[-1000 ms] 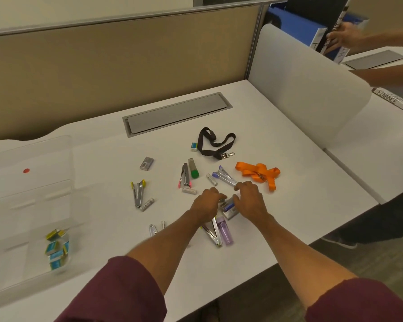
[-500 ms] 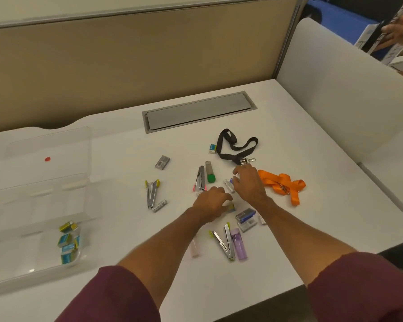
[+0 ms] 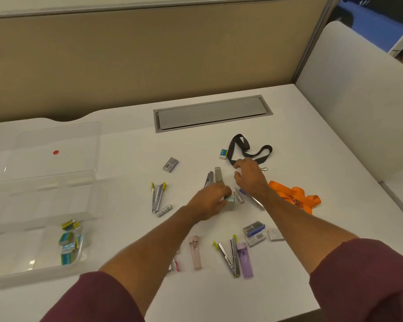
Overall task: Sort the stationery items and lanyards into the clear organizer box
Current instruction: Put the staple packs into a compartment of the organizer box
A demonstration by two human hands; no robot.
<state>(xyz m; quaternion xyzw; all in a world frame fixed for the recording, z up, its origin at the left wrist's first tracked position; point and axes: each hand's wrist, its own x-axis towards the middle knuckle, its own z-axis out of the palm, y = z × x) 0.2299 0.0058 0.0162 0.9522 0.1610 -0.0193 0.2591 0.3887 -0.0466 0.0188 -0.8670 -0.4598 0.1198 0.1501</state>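
The left hand point(image 3: 208, 201) is curled around a small grey and blue-green box point(image 3: 229, 202) in the middle of the white desk point(image 3: 126, 145). The box looks like it sits low, right at the desk, but it is a bit blurry.

The right hand point(image 3: 249, 178) hangs just past the left one. Its fingers are bent and spread, and it holds nothing that I can see. Its fingertips are right next to the black strap lanyard point(image 3: 249, 151), which lies in a loop on the desk. A little white and blue box point(image 3: 223, 153) sits just beside that loop.

The orange strap lanyard point(image 3: 296, 196) lies in a heap to the right of the right arm.

The clear plastic organizer box point(image 3: 86, 259) is far over on the left side of the desk. Its clear lid point(image 3: 56, 163) is open and has a red dot on it. A bunch of small blue and yellow boxes point(image 3: 68, 242) sit in one near part of the box.

Other things are spread over the desk. A silver stapler with yellow tips point(image 3: 157, 196) lies left of the hands, with a small grey box point(image 3: 170, 164) farther back. Near the person lie a pink see-through case point(image 3: 194, 252), a purple see-through case point(image 3: 244, 259) and a dark blue box point(image 3: 254, 228).

A long grey metal flap point(image 3: 212, 113) is set into the desk at the back.
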